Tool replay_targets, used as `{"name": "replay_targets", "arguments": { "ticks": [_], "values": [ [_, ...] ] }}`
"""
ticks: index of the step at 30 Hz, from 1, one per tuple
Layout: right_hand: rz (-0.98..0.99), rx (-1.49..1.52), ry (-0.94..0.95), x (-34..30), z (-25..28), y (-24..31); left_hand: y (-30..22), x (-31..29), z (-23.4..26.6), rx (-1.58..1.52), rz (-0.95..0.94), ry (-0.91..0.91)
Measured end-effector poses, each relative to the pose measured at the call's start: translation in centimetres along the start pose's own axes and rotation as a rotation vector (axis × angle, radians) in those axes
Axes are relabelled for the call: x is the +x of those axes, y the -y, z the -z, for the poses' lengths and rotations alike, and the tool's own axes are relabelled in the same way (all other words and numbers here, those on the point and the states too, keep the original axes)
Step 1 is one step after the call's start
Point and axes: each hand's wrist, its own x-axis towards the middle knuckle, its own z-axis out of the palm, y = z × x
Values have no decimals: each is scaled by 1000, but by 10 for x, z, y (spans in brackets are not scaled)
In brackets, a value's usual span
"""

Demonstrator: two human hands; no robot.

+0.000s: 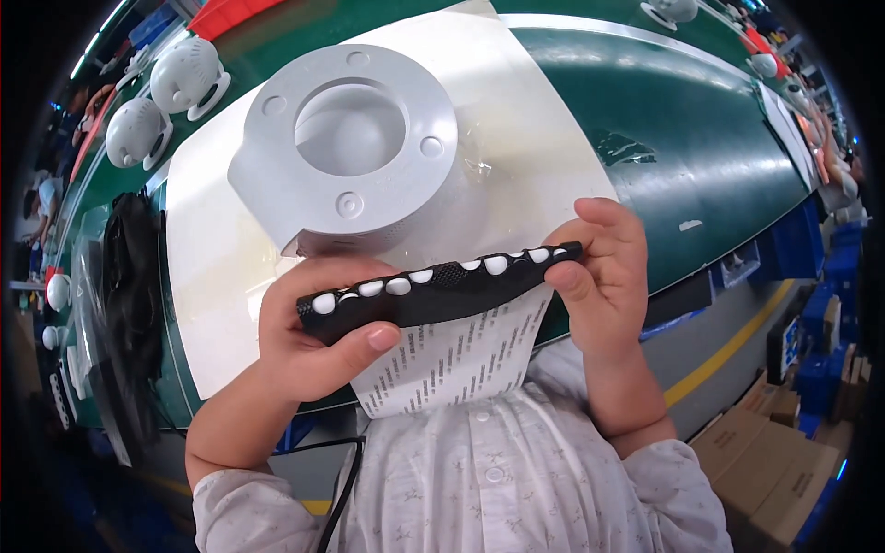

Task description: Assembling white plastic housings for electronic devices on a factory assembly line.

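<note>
Between my hands a long black strip (461, 300) is held, slightly tilted, with a mesh-like edge and several white rounded pieces showing along its top. My left hand (309, 336) grips one end, thumb in front and fingers behind. At the other end my right hand (604, 281) pinches the tip between thumb and fingers. Below the strip hangs a white sheet (452, 359) with rows of print; whether it is joined to the strip I cannot tell. Just beyond stands a white plastic housing (424, 106) with a round opening and a pointed side.
The housing rests on a large white board (525, 111) over a green work surface (645, 92). White rounded devices (184, 78) stand at the far left, near a red bin (230, 14). A black bundle (134, 276) lies at left. Cardboard boxes (765, 470) sit at lower right.
</note>
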Motion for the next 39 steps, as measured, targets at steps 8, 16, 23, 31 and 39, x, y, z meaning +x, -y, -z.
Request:
{"name": "replay_targets", "arguments": {
  "ticks": [8,16,23,31,39],
  "values": [
    [-118,-49,-53,-8,4,-3,10,-4,11,118,-37,116],
    [87,-482,-13,6,3,3,19,-4,15,198,-117,37],
    [181,-624,110,9,-23,2,21,-12,28,172,-98,59],
    [410,-663,148,10,-33,-10,18,-16,38,200,-83,71],
    [436,-755,110,17,-50,13,11,-17,36,268,-9,35]
  ]
}}
